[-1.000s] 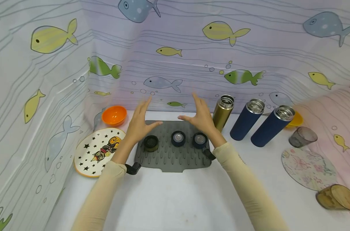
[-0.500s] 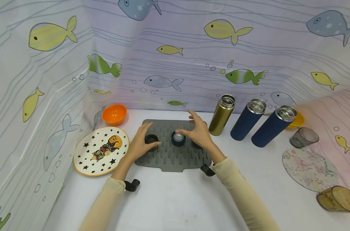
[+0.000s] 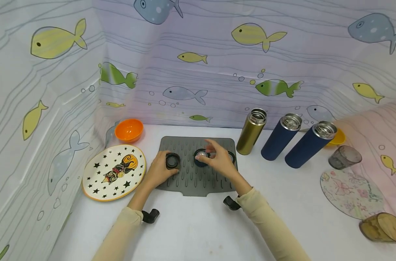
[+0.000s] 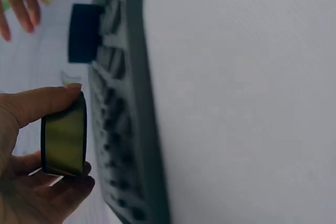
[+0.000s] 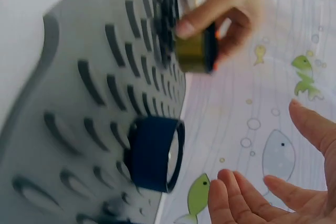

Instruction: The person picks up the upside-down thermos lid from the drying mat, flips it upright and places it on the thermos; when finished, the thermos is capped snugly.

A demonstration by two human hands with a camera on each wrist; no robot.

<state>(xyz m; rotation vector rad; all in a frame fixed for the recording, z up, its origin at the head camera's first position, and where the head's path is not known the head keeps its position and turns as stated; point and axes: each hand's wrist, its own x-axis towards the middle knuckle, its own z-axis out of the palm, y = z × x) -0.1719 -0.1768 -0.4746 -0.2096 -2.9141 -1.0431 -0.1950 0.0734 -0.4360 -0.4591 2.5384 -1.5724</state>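
Note:
My left hand (image 3: 159, 170) grips a gold bottle lid (image 4: 64, 136) with a dark rim, thumb on one side and fingers on the other. That lid is close over the left part of a grey ridged mat (image 3: 188, 185). My right hand (image 3: 221, 160) hovers above the mat beside a navy bottle lid (image 5: 156, 153). Its fingers are spread and hold nothing. The right hand partly covers another navy lid (image 3: 232, 156) at the mat's right end.
Behind the mat to the right stand an uncapped gold bottle (image 3: 250, 136) and two uncapped navy bottles (image 3: 276, 141). A star-patterned plate (image 3: 100, 181) and an orange bowl (image 3: 128, 131) are at the left. Glasses (image 3: 344, 157) and a floral round mat (image 3: 351, 197) lie farther right.
Both hands have come down and nearer from above the mat's back part. The left has taken hold of the gold lid; the right has moved in over the navy lids.

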